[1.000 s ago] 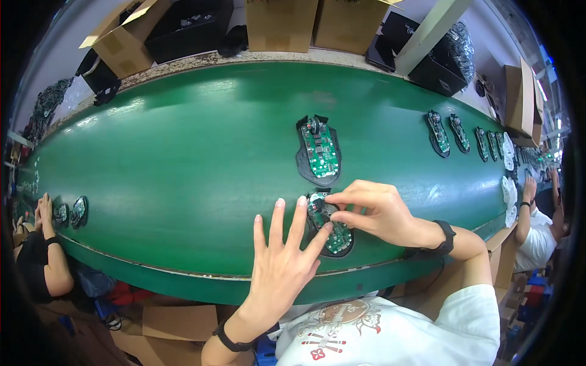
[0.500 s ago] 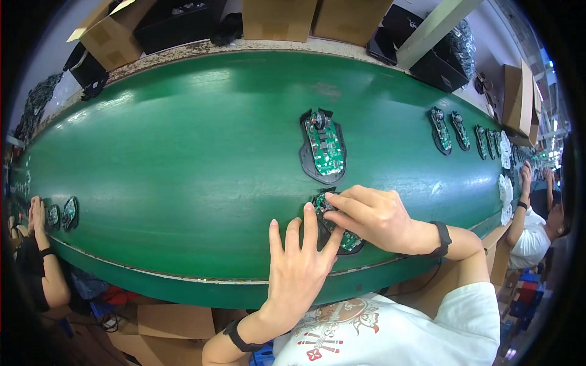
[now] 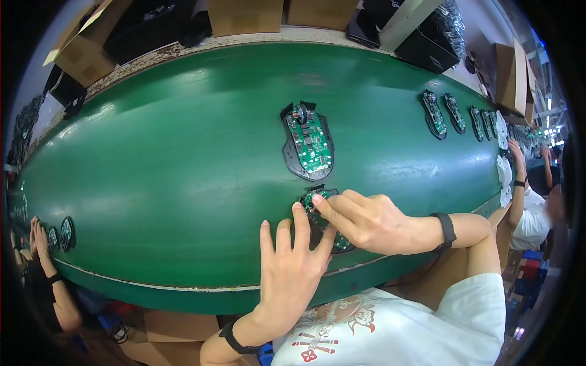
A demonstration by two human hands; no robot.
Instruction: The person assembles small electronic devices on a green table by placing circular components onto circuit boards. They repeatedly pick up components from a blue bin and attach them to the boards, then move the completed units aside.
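In front of me, near the belt's front edge, lies a computer mouse base with a green circuit board, partly covered by my hands. My left hand has its fingers spread, the index fingertip and thumb resting against this mouse base. With fingers closed together, my right hand presses its fingertips onto the front end of the board; whatever they pinch there is hidden. Just beyond lies another open mouse base, black, with a green board and a dark scroll wheel at its far end; neither hand touches it.
More mouse bases stand along the green belt at right, beside white shells. Two mouse bases lie at far left near a co-worker's hands. Another person sits at right. Cardboard boxes line the far ledge.
My right fingers have drawn closer together at the front of the board. The left hand stays against the mouse base. The whole view has shifted slightly.
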